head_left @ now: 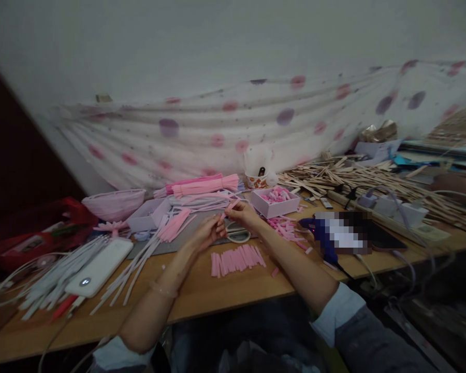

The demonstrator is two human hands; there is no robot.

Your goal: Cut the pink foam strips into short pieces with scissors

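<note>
You hold a small pink strip [232, 205] up between your two hands, over the table's near middle.
Your right hand [243, 213] pinches the strip, thumb and fingers closed; your left hand [210, 231] is half curled at its lower end, and you cannot tell whether it grips too. The raised pinch probably keeps the strip in easy sight. Just behind your fingers lies a pale looped handle [238, 235], likely scissors, within reach. Nearer you, short pink strips [237, 260] lie side by side, perhaps for easy picking. To the right, loose pink pieces [287, 229] lie before a white box [277, 209], whose walls keep more together; to the left, long pink strips [174, 225] lie bunched.
</note>
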